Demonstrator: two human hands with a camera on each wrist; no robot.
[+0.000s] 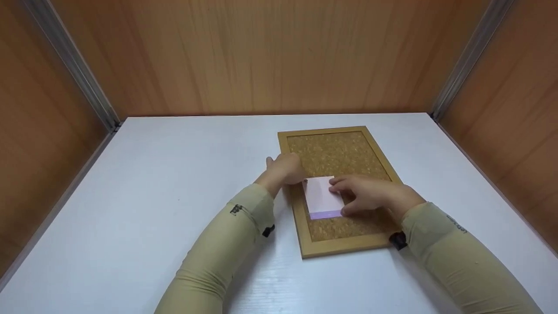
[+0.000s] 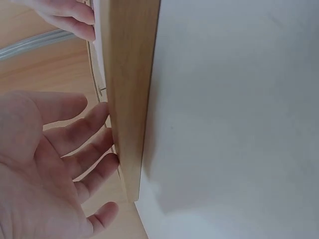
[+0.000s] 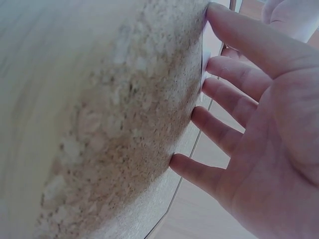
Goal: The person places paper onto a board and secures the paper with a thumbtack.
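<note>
The left hand (image 1: 283, 168) rests flat fingers on the cork board's (image 1: 344, 152) wooden edge to keep it from sliding, while the right hand (image 1: 370, 194) presses straight fingers on the white paper (image 1: 321, 196) lying on it.

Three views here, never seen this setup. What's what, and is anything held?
No machine: a person with bare hands, filmed by a head camera and one camera on each wrist. The head view shows a white table with a cork board lying flat and a paper note on the cork. The left hand rests straight fingers on the board's left frame; the left wrist view shows that frame close up. The right hand presses flat fingers on the note. Nothing is gripped.
</note>
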